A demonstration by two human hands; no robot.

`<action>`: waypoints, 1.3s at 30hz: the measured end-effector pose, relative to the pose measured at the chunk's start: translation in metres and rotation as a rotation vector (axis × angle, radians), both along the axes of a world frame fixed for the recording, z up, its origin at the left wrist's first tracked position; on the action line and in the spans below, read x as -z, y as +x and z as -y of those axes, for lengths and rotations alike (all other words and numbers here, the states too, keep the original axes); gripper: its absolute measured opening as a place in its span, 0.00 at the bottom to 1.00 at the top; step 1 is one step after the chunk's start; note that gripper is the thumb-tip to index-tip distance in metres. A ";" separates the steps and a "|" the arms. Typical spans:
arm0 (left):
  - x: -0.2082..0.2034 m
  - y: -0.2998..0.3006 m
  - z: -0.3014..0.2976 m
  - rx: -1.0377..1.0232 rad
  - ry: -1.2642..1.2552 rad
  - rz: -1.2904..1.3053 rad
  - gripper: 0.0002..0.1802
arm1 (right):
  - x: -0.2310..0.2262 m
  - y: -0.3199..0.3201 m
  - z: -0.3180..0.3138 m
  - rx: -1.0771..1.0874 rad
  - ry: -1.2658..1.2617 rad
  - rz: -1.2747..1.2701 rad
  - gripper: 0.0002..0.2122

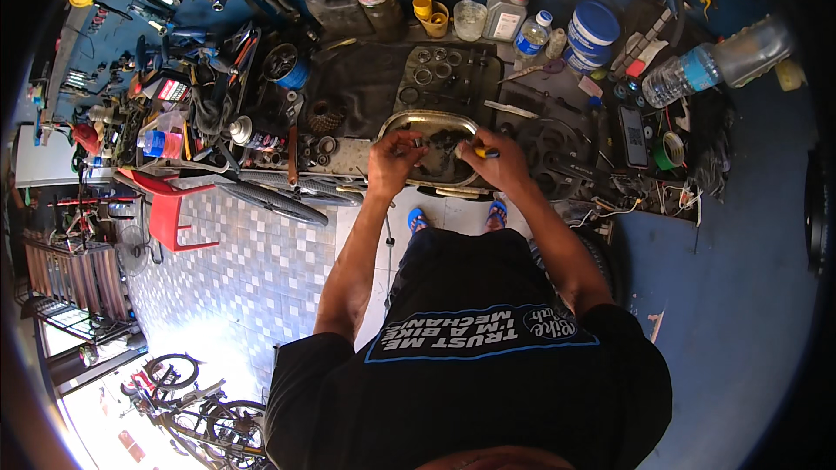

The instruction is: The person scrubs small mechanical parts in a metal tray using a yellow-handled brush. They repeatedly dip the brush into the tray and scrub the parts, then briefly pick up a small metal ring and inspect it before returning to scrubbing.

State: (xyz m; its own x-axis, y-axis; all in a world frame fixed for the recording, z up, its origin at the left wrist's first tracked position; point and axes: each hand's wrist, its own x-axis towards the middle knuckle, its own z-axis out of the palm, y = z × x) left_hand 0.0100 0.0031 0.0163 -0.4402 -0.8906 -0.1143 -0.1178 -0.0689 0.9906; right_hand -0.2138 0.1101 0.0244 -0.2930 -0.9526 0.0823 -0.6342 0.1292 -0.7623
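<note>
Both hands are over an oval metal tray [466, 119] with dark, greasy contents, at the bench's front edge. My left hand [394, 159] is at the tray's left side, its fingers pinched on a small metal part [419, 144]. Too little of that part shows to name its kind. Over the right side of the tray, my right hand [501, 164] is closed around a tool with a yellow and black handle [487, 153]. Its working end points inward to the tray and cannot be made out.
Metal rings [423, 77] lie on a dark mat behind the tray. A stack of sprockets [326, 116] sits to the left, chainrings [549, 144] to the right. Bottles and a blue tub [594, 28] line the back. A phone [633, 135] lies right; a red chair [170, 218] stands left.
</note>
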 end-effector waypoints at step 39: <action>-0.008 -0.011 -0.010 -0.018 -0.041 0.064 0.17 | -0.017 0.007 0.009 0.055 -0.071 0.198 0.23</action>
